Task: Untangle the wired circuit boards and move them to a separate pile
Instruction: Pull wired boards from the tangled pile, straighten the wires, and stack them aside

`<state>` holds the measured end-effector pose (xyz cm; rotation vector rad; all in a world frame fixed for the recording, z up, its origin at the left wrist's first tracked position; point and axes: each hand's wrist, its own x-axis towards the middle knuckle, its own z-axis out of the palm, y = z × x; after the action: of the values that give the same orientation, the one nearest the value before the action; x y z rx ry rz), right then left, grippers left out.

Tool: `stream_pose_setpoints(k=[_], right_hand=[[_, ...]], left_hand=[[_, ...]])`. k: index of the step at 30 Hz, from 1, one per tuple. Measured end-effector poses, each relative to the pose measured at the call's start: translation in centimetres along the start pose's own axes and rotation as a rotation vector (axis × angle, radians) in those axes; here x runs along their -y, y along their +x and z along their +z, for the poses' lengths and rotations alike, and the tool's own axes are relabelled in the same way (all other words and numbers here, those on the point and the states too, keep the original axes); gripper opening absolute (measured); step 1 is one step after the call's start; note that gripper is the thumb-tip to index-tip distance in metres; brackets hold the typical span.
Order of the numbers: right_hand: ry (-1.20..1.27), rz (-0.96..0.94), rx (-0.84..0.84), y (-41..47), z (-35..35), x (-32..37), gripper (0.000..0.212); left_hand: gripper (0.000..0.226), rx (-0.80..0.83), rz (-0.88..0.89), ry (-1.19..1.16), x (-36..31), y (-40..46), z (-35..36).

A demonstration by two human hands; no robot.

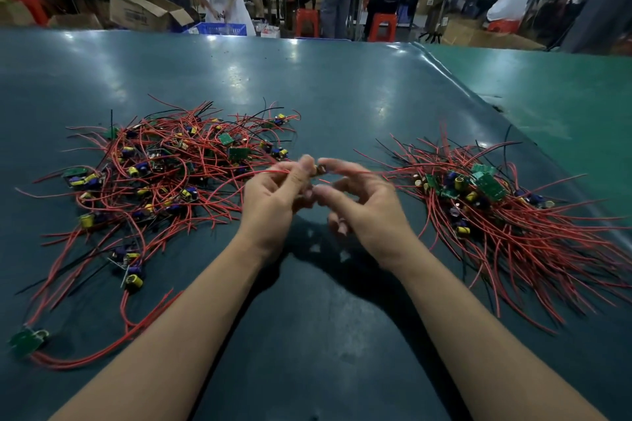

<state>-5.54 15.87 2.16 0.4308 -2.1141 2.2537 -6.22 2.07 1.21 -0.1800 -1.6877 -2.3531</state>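
Two hands meet at the centre of the frame, above the desk (307,79). The left hand (273,195) has its fingers (301,171) curled, pinching a small wired circuit board (321,169) and a red wire that trails off to the left. The right hand (362,205) has its fingers (337,166) bent toward the same board, touching it from the right; whether they grip it is blurred. Left of the hands lies the tangled pile (164,174) of boards with red and black wires. At the right of the frame lies the separate pile (485,202), its wires fanned toward the lower right. People work at benches along the top.
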Motion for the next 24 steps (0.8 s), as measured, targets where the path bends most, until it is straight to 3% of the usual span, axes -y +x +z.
stream_pose_setpoints(k=[3, 7, 10, 12, 15, 17, 19, 21, 24], right_hand=[[-0.177, -0.169, -0.073, -0.1, 0.0, -0.5, 0.026], [-0.295, -0.255, -0.097, 0.0, -0.4, -0.9, 0.012], [-0.238, -0.247, -0.310, 0.2, -0.4, -0.6, 0.010], [-0.048, -0.225, -0.566, 0.7, -1.2, -0.2, 0.018], [0.450, -0.062, -0.831, 1.4, -3.0, 0.4, 0.028], [0.561, 0.072, -0.833, 1.4, -3.3, 0.2, 0.033], [0.520, 0.098, -0.747, 1.5, -2.9, -0.1, 0.036], [0.415, 0.071, -0.666, 1.5, -2.4, -0.4, 0.038], [0.324, 0.019, -0.602, 1.6, -2.1, -0.5, 0.040]], left_hand=[[0.023, 0.056, 0.006, 0.123, 0.0, -0.2, 0.3], [0.030, 0.015, 0.011, 0.155, -0.1, -0.2, 0.5], [0.038, -0.044, 0.041, 0.189, 0.0, 0.0, 0.6], [0.036, -0.110, 0.125, 0.306, 0.0, 0.0, 0.4], [0.031, -0.205, 0.296, 0.654, 0.0, -0.2, -0.3], [0.023, -0.269, 0.402, 0.936, 0.0, -0.2, -1.0], [0.014, -0.363, 0.421, 1.221, -0.3, 0.0, -1.9], [0.021, -0.495, 0.306, 1.443, -0.6, 0.3, -3.0], [0.038, -0.626, 0.056, 1.541, -1.3, 0.8, -4.7]])
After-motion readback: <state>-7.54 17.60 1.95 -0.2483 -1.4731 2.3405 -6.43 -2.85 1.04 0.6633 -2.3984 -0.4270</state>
